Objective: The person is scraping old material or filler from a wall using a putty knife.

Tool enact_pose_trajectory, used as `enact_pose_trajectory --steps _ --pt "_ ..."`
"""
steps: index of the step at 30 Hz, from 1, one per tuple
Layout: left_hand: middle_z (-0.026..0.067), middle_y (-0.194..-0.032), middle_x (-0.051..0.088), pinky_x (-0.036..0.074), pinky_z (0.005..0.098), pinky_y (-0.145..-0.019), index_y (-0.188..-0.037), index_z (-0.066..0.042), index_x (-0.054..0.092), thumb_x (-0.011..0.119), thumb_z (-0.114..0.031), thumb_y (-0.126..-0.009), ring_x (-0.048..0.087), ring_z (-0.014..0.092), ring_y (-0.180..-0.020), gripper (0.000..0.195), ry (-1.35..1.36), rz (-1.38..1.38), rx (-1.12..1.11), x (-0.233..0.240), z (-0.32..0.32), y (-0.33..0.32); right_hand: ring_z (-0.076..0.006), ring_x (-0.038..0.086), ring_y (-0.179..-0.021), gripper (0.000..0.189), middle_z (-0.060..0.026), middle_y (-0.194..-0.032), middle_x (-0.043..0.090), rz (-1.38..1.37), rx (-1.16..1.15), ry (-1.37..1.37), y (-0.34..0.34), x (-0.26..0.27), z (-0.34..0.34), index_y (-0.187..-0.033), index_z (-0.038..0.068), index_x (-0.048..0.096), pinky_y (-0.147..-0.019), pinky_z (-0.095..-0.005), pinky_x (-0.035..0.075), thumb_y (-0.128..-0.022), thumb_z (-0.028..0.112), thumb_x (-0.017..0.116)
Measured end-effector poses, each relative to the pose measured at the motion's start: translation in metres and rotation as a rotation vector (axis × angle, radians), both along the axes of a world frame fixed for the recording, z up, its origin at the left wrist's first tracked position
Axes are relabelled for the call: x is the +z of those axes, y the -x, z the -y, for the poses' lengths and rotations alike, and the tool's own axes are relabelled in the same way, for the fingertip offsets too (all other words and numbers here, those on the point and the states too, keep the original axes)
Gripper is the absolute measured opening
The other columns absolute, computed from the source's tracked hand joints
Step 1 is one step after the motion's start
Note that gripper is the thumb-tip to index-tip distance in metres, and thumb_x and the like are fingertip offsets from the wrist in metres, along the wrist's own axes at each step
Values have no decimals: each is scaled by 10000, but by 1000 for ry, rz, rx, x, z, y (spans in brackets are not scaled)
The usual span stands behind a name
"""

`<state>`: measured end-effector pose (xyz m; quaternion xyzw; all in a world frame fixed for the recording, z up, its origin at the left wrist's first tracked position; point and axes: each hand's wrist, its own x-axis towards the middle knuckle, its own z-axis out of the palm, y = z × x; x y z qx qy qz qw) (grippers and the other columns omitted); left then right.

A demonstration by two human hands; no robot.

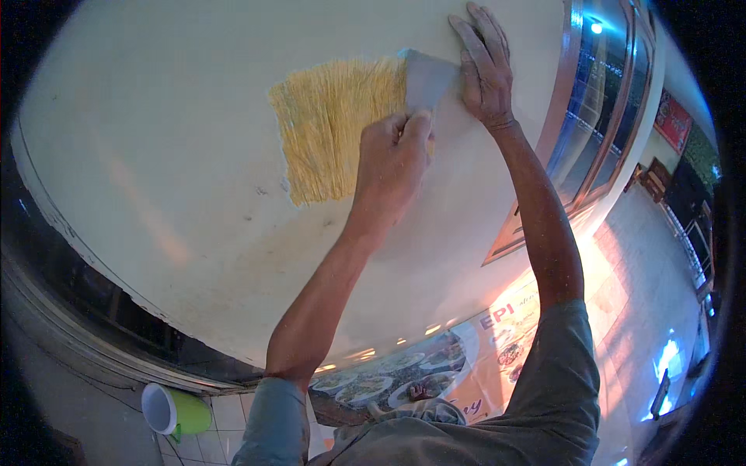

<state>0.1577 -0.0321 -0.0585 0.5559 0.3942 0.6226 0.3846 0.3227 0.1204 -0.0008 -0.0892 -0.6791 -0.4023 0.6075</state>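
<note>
My left hand [393,166] is closed around the handle of a wide metal scraper [430,78], most of the handle hidden by the fingers. The scraper's blade lies against a pale painted wall [192,116], at the right edge of a yellowish, streaked bare patch [332,122]. Just right of the blade, my right hand [486,73] rests on the wall with fingers extended upward and no tool in it. Small dark marks show on the wall below the patch.
A wood-framed window [600,116] is to the right. A printed banner [495,343] covers part of the floor below. At the lower left, a green bucket [195,412] stands on floor tiles. A red sign [673,122] and a wooden bench [658,177] are farther right.
</note>
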Motion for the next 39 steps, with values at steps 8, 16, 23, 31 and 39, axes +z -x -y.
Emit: enact_pose_trajectory --steps 8,16,23,31,39 --pt "-66 -562 400 223 250 -343 -872 -65 629 611 -342 -1018 310 35 -390 314 77 86 -34 -24 4 -7 -493 431 -1422 404 -288 -1528 462 12 -54 9 -6 -3 2 -1377 -20 601 -1187 -571 337 -1041 122 427" --pt "-63 -569 402 225 256 -344 -847 -65 612 572 -286 -1031 300 37 -401 290 -18 66 53 -21 -8 -14 -490 432 -1424 420 -285 -1527 466 7 11 21 -4 -2 -5 -1388 -6 601 -1191 -581 326 -1016 94 432" --pt "-70 -589 385 255 260 -399 -766 -85 550 555 -267 -1038 321 29 -461 327 -231 12 194 -32 -24 -10 -497 430 -1424 473 -296 -1527 466 17 48 33 -4 -3 -7 -1398 -19 594 -1198 -586 316 -959 30 425" --pt "187 -664 495 420 444 -613 -793 43 534 511 -223 -1029 465 257 -601 356 -268 -164 364 -53 -19 -20 -496 427 -1428 470 -301 -1535 457 18 352 -261 2 12 -66 -1393 -32 592 -1199 -587 314 -962 52 426" --pt "120 -689 515 425 419 -621 -822 29 552 524 -226 -1042 470 221 -646 337 -379 -175 443 -34 -28 -21 -381 446 -1443 465 -185 -1537 514 -36 87 83 -2 -17 1 -1433 75 607 -1189 -454 360 -975 103 537"
